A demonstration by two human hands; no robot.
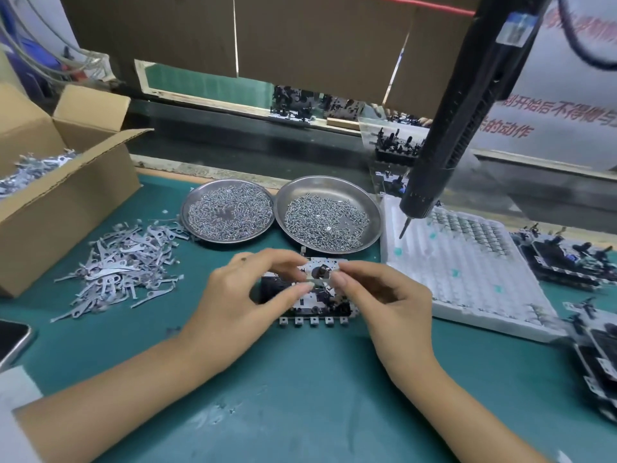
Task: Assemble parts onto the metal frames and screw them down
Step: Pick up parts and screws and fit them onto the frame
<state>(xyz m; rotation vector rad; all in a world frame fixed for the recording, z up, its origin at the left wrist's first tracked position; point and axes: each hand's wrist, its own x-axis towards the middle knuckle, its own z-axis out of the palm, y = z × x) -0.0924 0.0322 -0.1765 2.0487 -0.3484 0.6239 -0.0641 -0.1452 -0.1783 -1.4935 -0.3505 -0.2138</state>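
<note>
Frame middle under fingers, perhaps blurred.

Non-task items on green tabletop
Phone at the left edge; brown cardboard panels stand beyond the far edge; red-lettered notice past the far right corner.

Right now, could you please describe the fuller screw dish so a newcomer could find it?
Start at the open cardboard box on the left. Past the pile of flat metal levers sit two round steel dishes; take the left dish, covered nearly rim to rim, unlike the right dish.
</note>
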